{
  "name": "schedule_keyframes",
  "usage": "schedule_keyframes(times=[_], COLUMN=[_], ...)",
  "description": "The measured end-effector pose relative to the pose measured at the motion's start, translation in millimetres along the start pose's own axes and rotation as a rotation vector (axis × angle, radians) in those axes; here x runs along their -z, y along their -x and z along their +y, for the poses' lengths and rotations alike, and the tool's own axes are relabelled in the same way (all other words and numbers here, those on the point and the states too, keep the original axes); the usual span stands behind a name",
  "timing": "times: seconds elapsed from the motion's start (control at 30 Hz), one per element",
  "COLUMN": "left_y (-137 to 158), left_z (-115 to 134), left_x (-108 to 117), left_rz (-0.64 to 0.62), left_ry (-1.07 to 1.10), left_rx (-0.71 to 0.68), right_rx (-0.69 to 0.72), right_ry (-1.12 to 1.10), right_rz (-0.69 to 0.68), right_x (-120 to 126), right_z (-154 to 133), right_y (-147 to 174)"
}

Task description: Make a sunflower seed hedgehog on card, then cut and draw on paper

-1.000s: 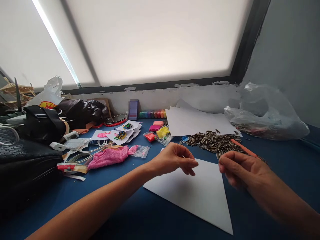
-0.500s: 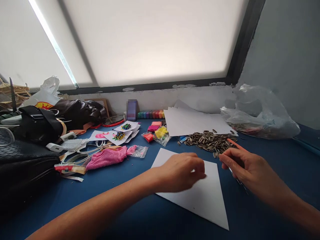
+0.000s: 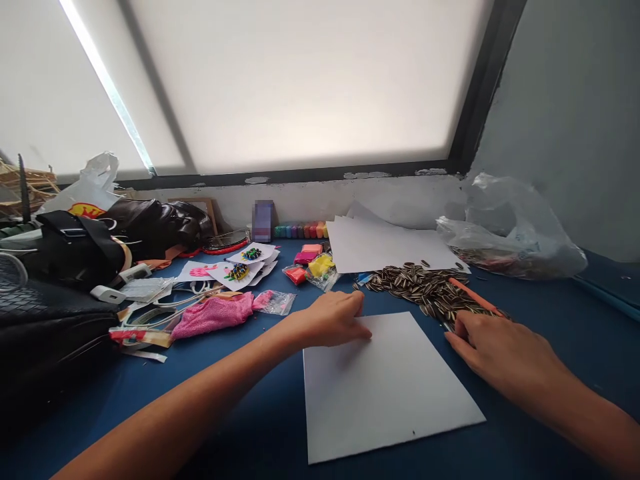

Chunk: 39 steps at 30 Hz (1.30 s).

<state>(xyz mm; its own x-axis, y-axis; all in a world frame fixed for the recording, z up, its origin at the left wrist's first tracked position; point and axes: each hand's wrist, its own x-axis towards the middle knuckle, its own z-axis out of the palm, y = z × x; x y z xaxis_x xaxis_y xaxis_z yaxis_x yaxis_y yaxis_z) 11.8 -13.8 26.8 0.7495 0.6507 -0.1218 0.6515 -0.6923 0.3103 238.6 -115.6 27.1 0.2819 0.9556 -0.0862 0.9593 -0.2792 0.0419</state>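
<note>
My left hand (image 3: 333,321) is over the far left corner of a square white board (image 3: 395,393), its thumb and forefinger apart. The fingertips seem to rest on the board. A small dark speck lies by the board's near edge. To the right, my right hand (image 3: 500,347) is low over the table beside a pile of striped sunflower seeds (image 3: 425,287). Its thumb and forefinger are parted, and the other fingers are hidden beneath. A thin metal tip (image 3: 447,327) shows by them; the rest is covered. An orange stick (image 3: 473,295) lies across the seeds.
White sheets (image 3: 385,247) lie behind the seeds, with a clear plastic bag (image 3: 520,233) to their right. Coloured clay packets (image 3: 320,265), a pink cloth (image 3: 215,315) and decorated cards (image 3: 237,272) lie left of centre. Black bags (image 3: 50,320) crowd the far left.
The white board has turned and shifted toward me and to the right. My left hand has moved left and away to its far corner. My right hand has lowered, its thumb and forefinger parting.
</note>
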Motion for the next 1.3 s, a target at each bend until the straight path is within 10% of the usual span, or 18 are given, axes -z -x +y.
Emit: schedule_keyframes(times=[0.3,0.53,0.73,1.03,1.3], left_y=[8.6,36.9,27.2,25.3,3.5], left_z=[-6.3,22.4,15.3,16.1,-2.3], left_x=[39.5,81.0,70.5,64.7,33.0], left_rz=[0.005,0.32,0.443,0.583,0.327], left_ry=[0.473,0.109,-0.296,-0.336,-0.334], left_rx=[-0.167,-0.197,-0.146,-0.113,-0.04], right_rx=[0.055,0.041,0.081,0.346,0.222], right_ry=[-0.092,-0.137,-0.178,-0.541,-0.494], right_rz=[0.146,0.203,0.228,0.297,0.265], right_x=[1.9,0.8,-3.2,-6.2,-8.8], right_z=[-1.6,10.0,7.3,-11.6,-13.8], right_y=[1.8,-2.7,-2.8,8.1,6.8])
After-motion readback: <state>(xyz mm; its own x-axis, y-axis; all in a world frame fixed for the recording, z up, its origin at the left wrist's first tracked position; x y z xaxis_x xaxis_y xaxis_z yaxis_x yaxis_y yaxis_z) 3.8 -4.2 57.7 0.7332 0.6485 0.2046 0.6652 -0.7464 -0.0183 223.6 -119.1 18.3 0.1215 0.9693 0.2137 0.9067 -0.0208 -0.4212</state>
